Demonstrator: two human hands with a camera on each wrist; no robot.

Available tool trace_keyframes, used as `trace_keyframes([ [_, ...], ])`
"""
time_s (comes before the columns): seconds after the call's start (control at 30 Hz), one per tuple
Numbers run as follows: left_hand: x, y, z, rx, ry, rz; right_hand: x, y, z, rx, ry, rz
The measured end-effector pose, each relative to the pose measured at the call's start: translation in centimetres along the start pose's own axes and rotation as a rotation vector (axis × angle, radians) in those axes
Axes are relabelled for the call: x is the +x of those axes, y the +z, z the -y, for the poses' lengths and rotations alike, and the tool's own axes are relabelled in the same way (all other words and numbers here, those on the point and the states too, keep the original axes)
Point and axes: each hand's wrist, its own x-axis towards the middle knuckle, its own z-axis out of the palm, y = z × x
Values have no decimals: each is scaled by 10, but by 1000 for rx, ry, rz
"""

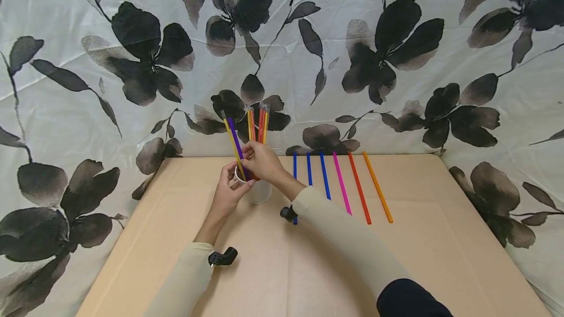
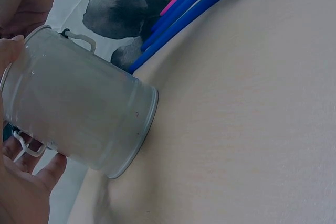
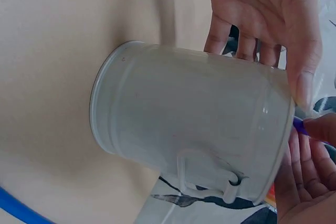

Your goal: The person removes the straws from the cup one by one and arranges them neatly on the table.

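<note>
A small white metal bucket [image 1: 259, 194] with side handles stands on the table. My left hand [image 1: 226, 194] grips its rim from the left, thumb on the near side and fingers around the far side. Above the opening, my right hand [image 1: 264, 160] pinches a thin purple stick [image 1: 235, 136], whose lower end is in the bucket. A yellow stick [image 1: 231, 136] leans beside it. Several orange, red and yellow sticks [image 1: 263, 124] rise behind my right hand, their lower parts hidden. The bucket wall [image 3: 199, 108] fills much of the right wrist view.
Right of the bucket, several sticks lie in a row: blue ones [image 1: 325, 175], a pink one [image 1: 341, 182], a red one [image 1: 359, 187] and an orange one [image 1: 377, 187]. The tan table [image 1: 273, 268] meets a floral cloth [image 1: 308, 87] at its far edge.
</note>
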Motion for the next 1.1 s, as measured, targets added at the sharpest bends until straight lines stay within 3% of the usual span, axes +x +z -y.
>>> trace_keyframes([
  [0.27,-2,-1,1,21,-8,-5,-7,-13,-2,81,-28,26],
  [1.1,-8,1,0,27,-11,-20,-19,-52,12,289,-153,-129],
])
